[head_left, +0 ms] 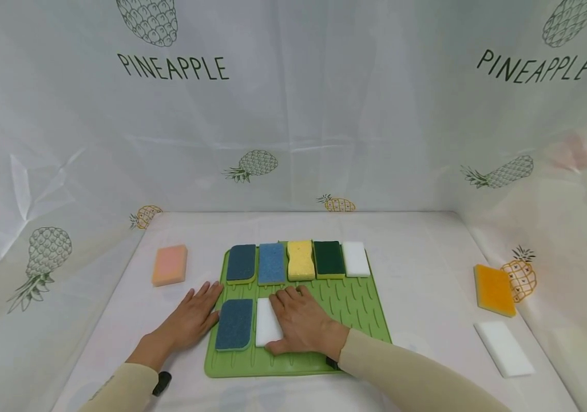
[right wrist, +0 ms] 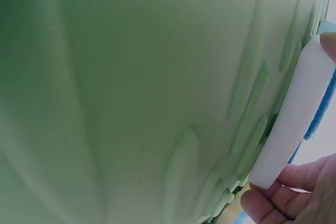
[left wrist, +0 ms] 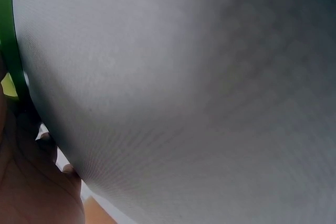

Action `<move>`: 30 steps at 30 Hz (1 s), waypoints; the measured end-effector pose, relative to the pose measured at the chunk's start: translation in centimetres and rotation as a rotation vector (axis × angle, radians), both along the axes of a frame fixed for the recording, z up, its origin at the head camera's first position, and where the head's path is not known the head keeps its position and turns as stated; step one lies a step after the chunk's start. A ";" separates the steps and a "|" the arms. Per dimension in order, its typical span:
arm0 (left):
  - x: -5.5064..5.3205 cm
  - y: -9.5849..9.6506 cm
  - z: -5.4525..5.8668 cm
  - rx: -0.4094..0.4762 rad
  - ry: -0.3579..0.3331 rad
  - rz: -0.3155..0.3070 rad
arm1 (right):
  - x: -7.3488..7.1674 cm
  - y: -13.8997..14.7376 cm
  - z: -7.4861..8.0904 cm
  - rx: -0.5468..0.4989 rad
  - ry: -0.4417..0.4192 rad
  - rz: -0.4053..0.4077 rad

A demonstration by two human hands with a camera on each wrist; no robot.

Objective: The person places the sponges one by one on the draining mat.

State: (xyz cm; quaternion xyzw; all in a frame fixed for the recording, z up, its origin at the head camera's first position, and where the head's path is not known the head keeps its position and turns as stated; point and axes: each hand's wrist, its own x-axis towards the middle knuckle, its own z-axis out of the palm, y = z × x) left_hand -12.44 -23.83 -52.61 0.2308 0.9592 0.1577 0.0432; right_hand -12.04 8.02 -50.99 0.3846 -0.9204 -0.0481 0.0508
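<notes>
My right hand [head_left: 302,321] lies over a white sponge [head_left: 266,323] on a green ridged mat [head_left: 293,366]. In the right wrist view the thumb is at one end of this white sponge [right wrist: 299,108] and the fingers at the other, gripping it. It sits just right of a blue-grey scouring sponge [head_left: 234,325] in the front row. My left hand [head_left: 193,317] rests flat with fingers spread, at the mat's left edge. The left wrist view shows mostly pale tabletop [left wrist: 184,103], with part of the hand at lower left.
Along the mat's back stand a blue-grey sponge [head_left: 241,263], a blue one [head_left: 272,263], a yellow one [head_left: 301,260], a dark green one [head_left: 329,258] and a white one [head_left: 356,259]. Off the mat lie a pink sponge [head_left: 170,265], an orange one [head_left: 494,290] and a white one [head_left: 503,348].
</notes>
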 end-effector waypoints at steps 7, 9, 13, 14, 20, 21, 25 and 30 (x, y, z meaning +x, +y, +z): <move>0.0 0.2 0.2 -0.058 0.002 0.002 | 0.0 -0.1 -0.2 -0.022 0.011 0.011; 0.0 0.2 0.1 -0.055 0.009 -0.002 | 0.0 0.0 -0.2 -0.022 0.009 0.010; 0.0 0.2 0.1 -0.041 0.009 -0.007 | 0.1 0.0 -0.3 -0.021 0.008 0.009; 0.0 0.3 0.1 -0.040 0.008 -0.007 | 0.1 0.0 -0.3 -0.021 0.009 0.008; 0.1 0.3 0.3 -0.038 0.002 -0.003 | 0.0 0.1 -0.4 -0.023 0.006 0.005; 0.1 0.4 0.4 -0.034 0.004 -0.004 | 0.0 0.1 -0.4 -0.023 0.005 0.004; 0.2 0.4 0.5 -0.033 0.000 -0.001 | 0.1 0.1 -0.3 -0.019 -0.007 -0.002; 0.1 0.3 0.3 -0.044 0.002 0.003 | 0.1 0.1 0.1 -0.025 -0.038 -0.018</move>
